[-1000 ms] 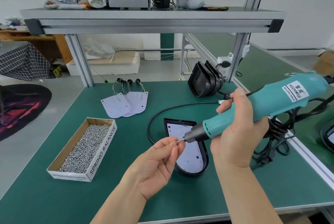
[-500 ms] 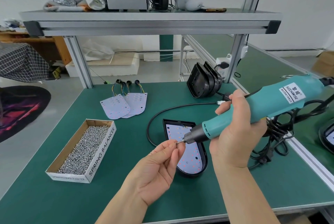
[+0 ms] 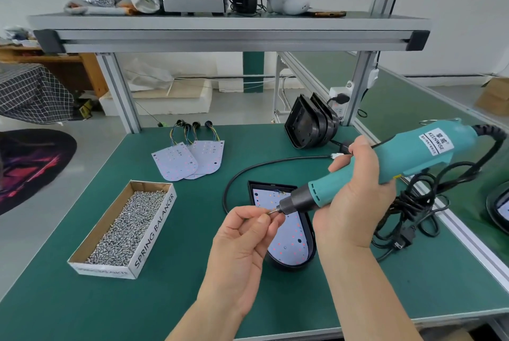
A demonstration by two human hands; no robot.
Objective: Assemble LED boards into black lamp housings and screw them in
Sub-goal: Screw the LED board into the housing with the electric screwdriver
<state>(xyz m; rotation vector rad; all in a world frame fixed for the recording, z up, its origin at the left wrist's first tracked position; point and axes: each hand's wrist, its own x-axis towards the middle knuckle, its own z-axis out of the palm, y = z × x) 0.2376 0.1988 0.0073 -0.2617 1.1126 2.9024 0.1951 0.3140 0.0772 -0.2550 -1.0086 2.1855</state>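
Head: LED board [image 3: 289, 241] inside black housing [image 3: 289, 266]

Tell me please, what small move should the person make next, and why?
Probably release the left hand and bring the teal electric screwdriver down to a hole in the white LED board. Its fingers pinch what looks like a small silver screw at the bit tip, the right hand grips the tool, and the board lies in the black lamp housing just below them.

right hand [image 3: 355, 203] gripping teal screwdriver [image 3: 385, 167], left hand [image 3: 242, 241] pinching screw [image 3: 271, 211] at its bit, above black housing [image 3: 308, 233]
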